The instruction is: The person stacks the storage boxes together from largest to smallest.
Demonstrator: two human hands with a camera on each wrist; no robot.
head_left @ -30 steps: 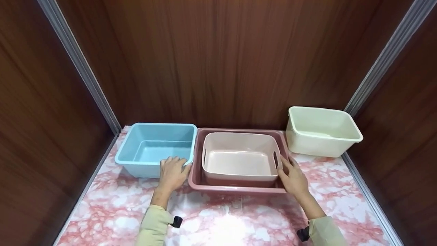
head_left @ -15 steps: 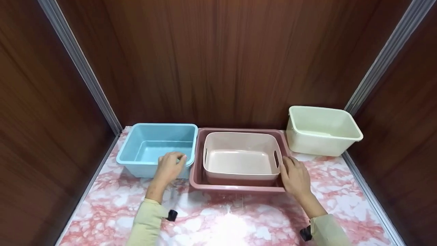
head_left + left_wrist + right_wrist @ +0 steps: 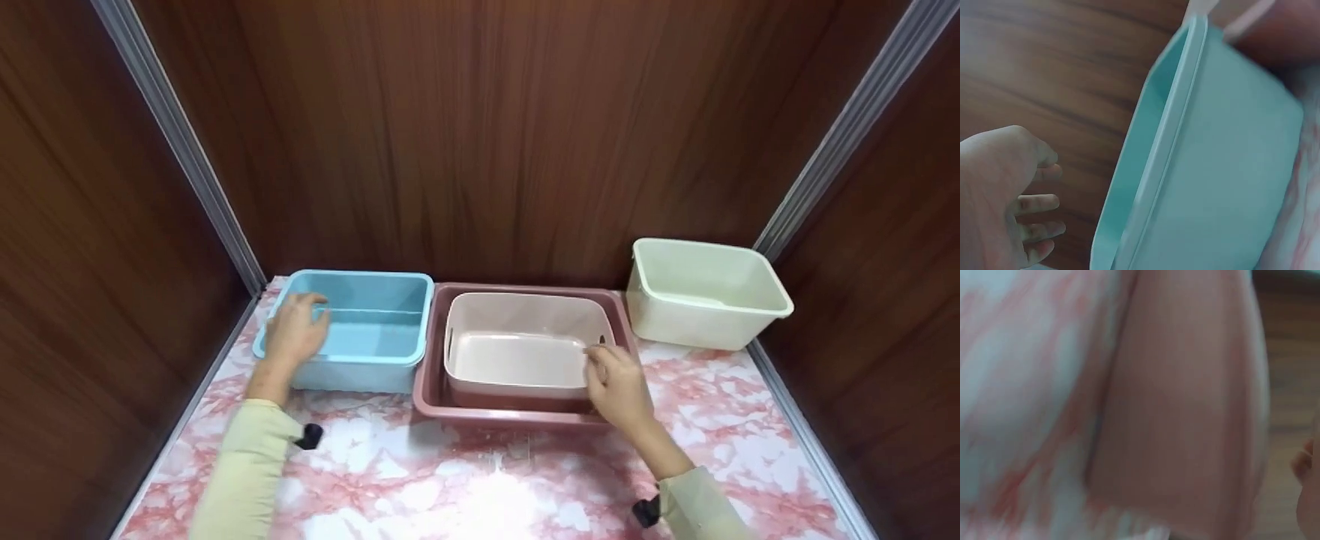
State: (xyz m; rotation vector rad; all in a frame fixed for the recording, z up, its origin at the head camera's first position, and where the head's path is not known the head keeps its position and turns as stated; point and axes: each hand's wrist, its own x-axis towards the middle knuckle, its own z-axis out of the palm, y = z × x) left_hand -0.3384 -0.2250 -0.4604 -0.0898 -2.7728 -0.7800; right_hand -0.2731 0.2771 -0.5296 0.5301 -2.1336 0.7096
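Note:
Above the left side of a light blue basin (image 3: 352, 375) hovers my left hand (image 3: 292, 330), its fingers loosely bent and nothing held. The left wrist view shows that hand apart from the basin's rim (image 3: 1165, 140). My right hand (image 3: 621, 386) is over the right end of a pale pink basket (image 3: 517, 360) with side handle slots, fingers loosely bent and holding nothing. It hides part of the right slot. This basket stands inside a larger dusky-red basin (image 3: 510, 414). In the right wrist view, only the hand's edge (image 3: 1306, 478) shows, and the picture is blurred.
A cream-green bin (image 3: 705, 319) stands at the back right, close to the wall. All the containers stand on a pink-and-white marbled table (image 3: 420, 472). Dark wood-grain panels (image 3: 510, 142) rise at the back and on both sides.
My left hand has left the blue basin's front right corner and moved left and farther back. My right hand has left the basket's right side and shifted inward over it. The containers have stayed put.

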